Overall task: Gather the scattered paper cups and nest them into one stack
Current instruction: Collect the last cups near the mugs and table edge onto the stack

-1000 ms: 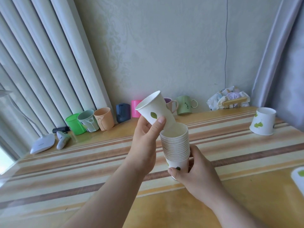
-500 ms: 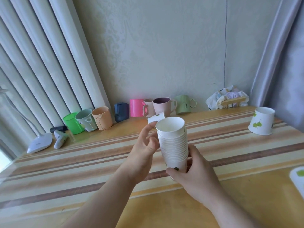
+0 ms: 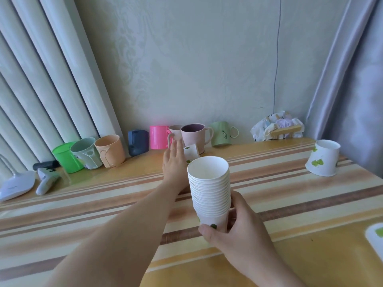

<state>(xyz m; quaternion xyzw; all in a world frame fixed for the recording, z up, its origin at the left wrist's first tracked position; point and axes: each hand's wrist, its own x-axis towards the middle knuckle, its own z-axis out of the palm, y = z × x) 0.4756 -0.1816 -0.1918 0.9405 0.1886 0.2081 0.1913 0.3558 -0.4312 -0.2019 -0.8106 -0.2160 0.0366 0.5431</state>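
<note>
A stack of nested white paper cups [image 3: 210, 189] stands upright above the striped table, and my right hand [image 3: 238, 230] grips its base. My left hand [image 3: 174, 160] is stretched out flat toward the back of the table, fingers apart, holding nothing. Just to its right lies a single paper cup [image 3: 191, 153], tipped over, partly hidden by the stack's rim. Another paper cup [image 3: 323, 160] with green leaves stands upside down at the far right. A further cup [image 3: 376, 235] shows at the right edge, cut off by the frame.
A row of plastic mugs [image 3: 157, 136] lines the wall behind the table [image 3: 83, 204]. A white lamp base [image 3: 15, 185] and a small handheld device [image 3: 46, 180] lie at the left. A crumpled bag [image 3: 276, 126] sits at the back right, curtains on both sides.
My left hand slid its cup into the stack, let go, and has reached forward toward the tipped cup near the mugs. The stack in my right hand stays put.
</note>
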